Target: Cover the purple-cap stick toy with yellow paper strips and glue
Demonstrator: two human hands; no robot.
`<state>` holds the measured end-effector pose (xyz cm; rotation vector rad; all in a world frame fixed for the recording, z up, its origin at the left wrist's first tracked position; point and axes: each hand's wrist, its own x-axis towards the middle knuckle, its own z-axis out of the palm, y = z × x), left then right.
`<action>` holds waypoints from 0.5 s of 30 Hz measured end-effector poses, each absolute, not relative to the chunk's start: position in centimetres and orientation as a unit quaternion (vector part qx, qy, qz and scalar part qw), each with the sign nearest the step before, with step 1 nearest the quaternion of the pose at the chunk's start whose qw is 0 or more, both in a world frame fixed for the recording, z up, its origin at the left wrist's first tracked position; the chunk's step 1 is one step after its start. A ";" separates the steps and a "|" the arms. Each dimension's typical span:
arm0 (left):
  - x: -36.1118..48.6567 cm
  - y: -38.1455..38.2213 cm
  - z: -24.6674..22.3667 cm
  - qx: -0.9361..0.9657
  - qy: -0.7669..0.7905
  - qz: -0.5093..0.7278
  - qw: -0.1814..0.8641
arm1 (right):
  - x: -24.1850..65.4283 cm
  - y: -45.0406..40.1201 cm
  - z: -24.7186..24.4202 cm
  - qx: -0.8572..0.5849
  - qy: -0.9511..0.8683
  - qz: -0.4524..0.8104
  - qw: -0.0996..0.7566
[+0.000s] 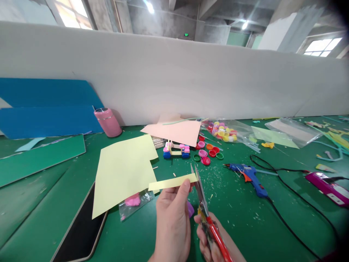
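Note:
My left hand (174,214) pinches a narrow strip of pale yellow paper (169,182) between thumb and fingers, held level above the table. In my right hand (211,236) is a pair of scissors (202,198) with red handles, fingers wrapped round them. The slightly parted blades point upward at the strip's right end; whether they touch it I cannot tell. Behind the strip lies a large pale yellow sheet (125,173) with a notched right edge. Beyond my hands stands a small toy car (176,150) with blue wheels. Something purple (190,209) is partly hidden behind my left hand.
A blue glue gun (249,176) and its cable lie right, near a magenta power strip (328,186). Several bottle caps (202,153), a bag of caps (222,131) and pink paper (174,131) are behind. Left are a phone (81,229), a pink tumbler (107,122) and blue boards (49,122).

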<state>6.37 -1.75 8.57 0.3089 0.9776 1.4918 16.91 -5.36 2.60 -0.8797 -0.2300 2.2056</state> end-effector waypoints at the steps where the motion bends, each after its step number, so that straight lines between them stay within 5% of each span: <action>1: 6.4 -1.8 8.6 0.134 0.424 0.649 0.617 | 16.9 -5.4 2.6 -0.340 -0.091 0.858 0.374; 15: 6.4 -1.6 8.7 0.131 0.408 0.656 0.621 | 17.2 -5.4 3.5 -0.355 -0.076 0.864 0.349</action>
